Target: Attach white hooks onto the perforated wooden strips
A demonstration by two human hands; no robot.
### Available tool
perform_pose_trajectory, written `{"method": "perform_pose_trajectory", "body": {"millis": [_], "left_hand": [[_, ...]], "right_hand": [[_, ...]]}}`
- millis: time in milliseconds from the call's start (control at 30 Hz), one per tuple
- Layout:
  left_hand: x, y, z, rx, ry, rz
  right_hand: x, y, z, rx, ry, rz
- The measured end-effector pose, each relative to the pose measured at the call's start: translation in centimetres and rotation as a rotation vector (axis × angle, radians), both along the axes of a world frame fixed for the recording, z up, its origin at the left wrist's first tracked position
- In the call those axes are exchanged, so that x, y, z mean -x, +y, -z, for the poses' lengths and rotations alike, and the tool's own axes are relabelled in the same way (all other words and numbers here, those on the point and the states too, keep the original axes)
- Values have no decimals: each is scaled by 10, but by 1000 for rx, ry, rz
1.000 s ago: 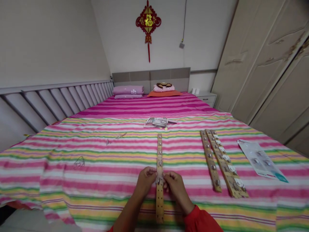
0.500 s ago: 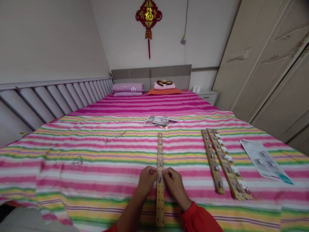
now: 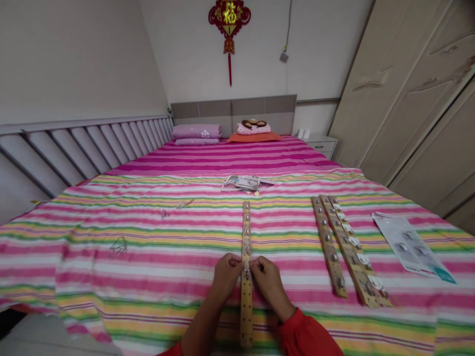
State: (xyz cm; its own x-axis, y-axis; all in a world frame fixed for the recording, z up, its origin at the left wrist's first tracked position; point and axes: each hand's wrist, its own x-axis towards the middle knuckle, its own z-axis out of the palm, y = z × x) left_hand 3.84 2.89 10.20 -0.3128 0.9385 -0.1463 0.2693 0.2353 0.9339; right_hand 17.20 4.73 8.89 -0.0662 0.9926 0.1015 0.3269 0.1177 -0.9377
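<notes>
A long wooden strip [image 3: 245, 232] with a row of holes and several metal fasteners lies lengthwise on the striped bedspread [image 3: 148, 257] in front of me. My left hand [image 3: 225, 273] and my right hand [image 3: 267, 282] meet over its middle, both pinched closed on a small metal fastener at the strip. The fastener itself is mostly hidden between my fingertips. A red sleeve covers my right forearm.
Two more wooden strips [image 3: 343, 247] with metal and white fittings lie side by side to the right. A plastic packet [image 3: 411, 247] lies further right. Opened packaging [image 3: 245, 183] sits beyond the strip. Small clear bits [image 3: 120, 247] lie at left. Pillows [image 3: 196, 133] and a wardrobe [image 3: 419, 109] stand behind.
My hands have stayed pinched at the same spot on the strip. The view has tilted slightly, so the room appears shifted.
</notes>
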Motion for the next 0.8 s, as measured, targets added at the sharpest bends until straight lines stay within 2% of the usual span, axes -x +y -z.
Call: {"method": "perform_pose_trajectory", "body": {"millis": [267, 633, 800], "left_hand": [[-1, 2, 5, 46, 10, -21], [7, 10, 13, 113, 67, 28], [12, 16, 14, 136, 121, 71]], "right_hand": [[2, 5, 3, 0, -85, 41], [-1, 27, 9, 324, 15, -89], [0, 30, 17, 386, 63, -110]]}}
